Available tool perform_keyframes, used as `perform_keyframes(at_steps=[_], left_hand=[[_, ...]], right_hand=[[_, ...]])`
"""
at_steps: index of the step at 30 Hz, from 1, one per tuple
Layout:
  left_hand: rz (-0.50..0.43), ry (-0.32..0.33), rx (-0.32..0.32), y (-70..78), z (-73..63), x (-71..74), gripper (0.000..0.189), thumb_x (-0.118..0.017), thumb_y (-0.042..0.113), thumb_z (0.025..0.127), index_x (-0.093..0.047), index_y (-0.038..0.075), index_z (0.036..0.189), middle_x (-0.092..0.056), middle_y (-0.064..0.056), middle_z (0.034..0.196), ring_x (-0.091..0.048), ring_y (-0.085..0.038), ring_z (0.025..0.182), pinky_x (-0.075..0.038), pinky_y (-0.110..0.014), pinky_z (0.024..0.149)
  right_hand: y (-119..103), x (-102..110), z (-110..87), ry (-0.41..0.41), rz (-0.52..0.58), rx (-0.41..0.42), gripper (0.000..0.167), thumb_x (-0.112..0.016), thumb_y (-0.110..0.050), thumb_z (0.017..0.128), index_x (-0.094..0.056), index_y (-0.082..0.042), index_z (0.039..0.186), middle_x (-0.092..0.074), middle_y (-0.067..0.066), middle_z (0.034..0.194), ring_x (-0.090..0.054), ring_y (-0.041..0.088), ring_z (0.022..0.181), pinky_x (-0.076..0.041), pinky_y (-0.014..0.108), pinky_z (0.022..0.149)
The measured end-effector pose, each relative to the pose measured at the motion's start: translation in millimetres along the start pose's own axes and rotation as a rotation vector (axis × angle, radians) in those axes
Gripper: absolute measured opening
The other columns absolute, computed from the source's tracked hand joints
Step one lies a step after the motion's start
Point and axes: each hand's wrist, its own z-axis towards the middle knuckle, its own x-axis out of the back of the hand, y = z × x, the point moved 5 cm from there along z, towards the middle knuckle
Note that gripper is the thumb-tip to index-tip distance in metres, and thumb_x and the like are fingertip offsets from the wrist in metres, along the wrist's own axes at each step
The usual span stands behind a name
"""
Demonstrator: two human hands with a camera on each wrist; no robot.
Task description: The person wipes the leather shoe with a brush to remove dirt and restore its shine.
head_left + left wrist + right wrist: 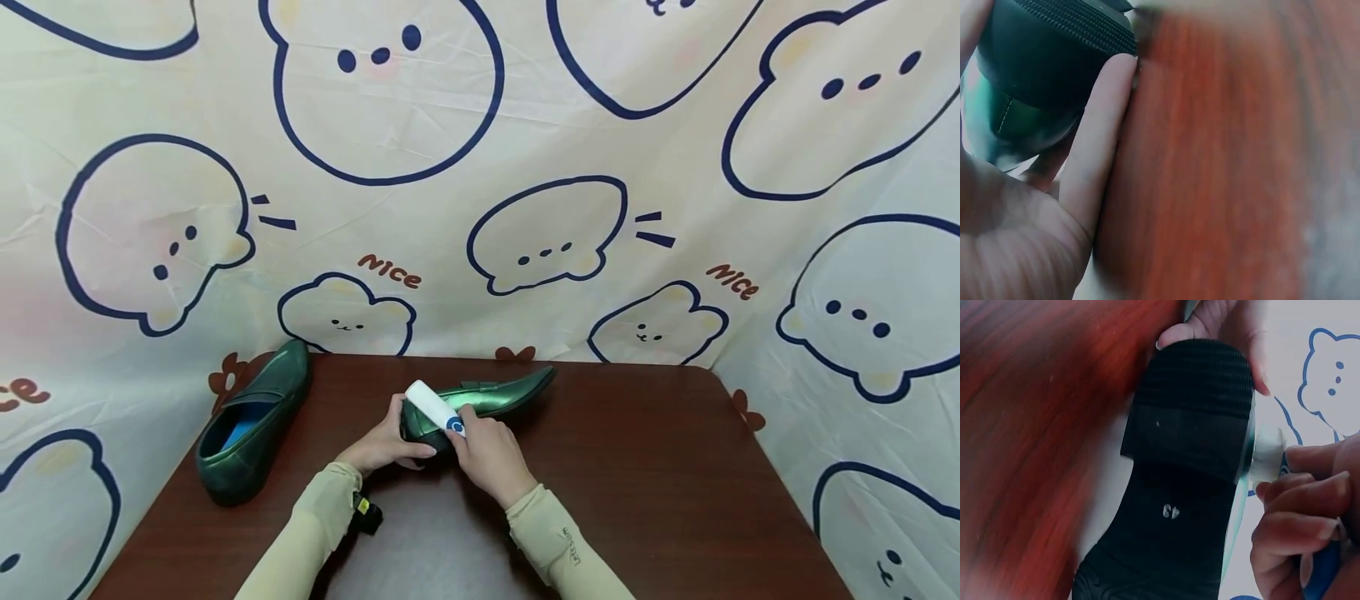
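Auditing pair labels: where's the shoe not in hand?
Head view: the unheld green shoe is at the far-left corner of the brown table, left of the left hand, toe toward the backdrop.

Bright head view, pale glare on the near tabletop (pixel 420 554); left wrist view partly blurred

From my end I see a dark reddish-brown wood-grain table (pixel 660 467); a glossy green loafer (pixel 272 423) stands upright along its left edge, toe facing the far side.
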Motion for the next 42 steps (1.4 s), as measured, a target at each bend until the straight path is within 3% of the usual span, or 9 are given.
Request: perform_keyframes(at_steps=[10,19,27,34,42], left_hand=[[-0.021,0.007,0.003,-2.1,-0.7,0.3,0.108,-0.088,0.015,0.082,-0.006,0.014,0.152,-0.027,-0.028,0.148,-0.066,-0.030,0.102,-0.062,-0.051,0.074],[-0.020,-0.010,-0.009,-2.6,-0.7,-0.7,0.122,-0.088,0.014,0.082,0.007,0.013,0.158,-0.022,-0.032,0.150,-0.072,-0.029,0.086,-0.062,-0.048,0.073],[-0.021,-0.006,-0.006,-2.7,-1.7,0.4,0.120,-0.088,0.015,0.083,0.006,0.014,0.158,-0.023,-0.032,0.150,-0.072,-0.029,0.087,-0.062,-0.049,0.074],[-0.017,0.007,0.007,-2.5,-1.8,-0.1,0.119,-0.087,0.016,0.084,0.005,0.014,0.159,-0.023,-0.030,0.151,-0.069,-0.029,0.096,-0.062,-0.049,0.075],[0.002,0.018,0.029,-4.9,-3.1,1.0,0.119,-0.088,0.019,0.084,0.003,0.007,0.159,-0.025,-0.032,0.151,-0.068,-0.029,0.100,-0.062,-0.048,0.076]], right_hand=[[-10.8,-7.5,2.3,0.001,-0.058,0.004,0.026,-0.066,-0.031,0.102,-0.063,-0.006,0.110,-0.062,0.004,0.069,-0.049,0.012,0.050,-0.037,0.028,0.047],[-18.9,-14.2,1.1,0.004,-0.069,0.045,0.023,-0.065,-0.028,0.103,-0.062,-0.007,0.111,-0.062,0.003,0.069,-0.048,0.010,0.049,-0.037,0.026,0.046],[-20.2,-15.0,1.6,0.020,-0.089,0.052,0.023,-0.065,-0.027,0.103,-0.062,-0.007,0.113,-0.061,0.003,0.067,-0.047,0.011,0.048,-0.036,0.026,0.046],[-20.7,-14.3,0.6,0.017,-0.082,0.047,0.023,-0.065,-0.027,0.103,-0.062,-0.007,0.114,-0.061,0.003,0.068,-0.048,0.011,0.048,-0.037,0.027,0.046],[-25.4,-14.9,-0.6,0.015,-0.082,0.062,0.023,-0.067,-0.027,0.101,-0.064,-0.008,0.112,-0.064,0.004,0.070,-0.051,0.012,0.050,-0.038,0.027,0.047]])
